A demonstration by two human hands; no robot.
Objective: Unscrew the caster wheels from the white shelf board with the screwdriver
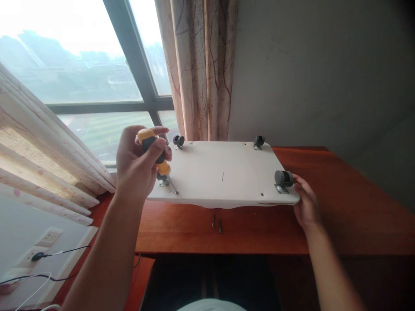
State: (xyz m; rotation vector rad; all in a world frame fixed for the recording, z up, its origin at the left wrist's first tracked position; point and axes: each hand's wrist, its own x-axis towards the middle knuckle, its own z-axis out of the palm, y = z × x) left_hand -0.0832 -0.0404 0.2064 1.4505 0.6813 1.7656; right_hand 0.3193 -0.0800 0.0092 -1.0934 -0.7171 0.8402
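Observation:
My left hand [139, 157] is closed around the yellow and black handle of a screwdriver [154, 151]. The shaft slants down to a screw head [177, 192] near the left front corner of a white board [207, 166]; whether tip and screw touch is hard to tell. At the board's right front corner, my right hand [306, 201] grips the edge, its fingertips behind a black caster [284, 179]. Two more casters stand at the back, one left [178, 141] and one right [259, 141]. Another caster [163, 179] is partly hidden behind my left hand.
Two bolts [217, 223] lie on the reddish wooden table [259, 231] in front of the board. A curtain [201, 69] and a window [97, 65] are behind it. At lower left, a black plug [38, 256] with cables sits in a wall socket.

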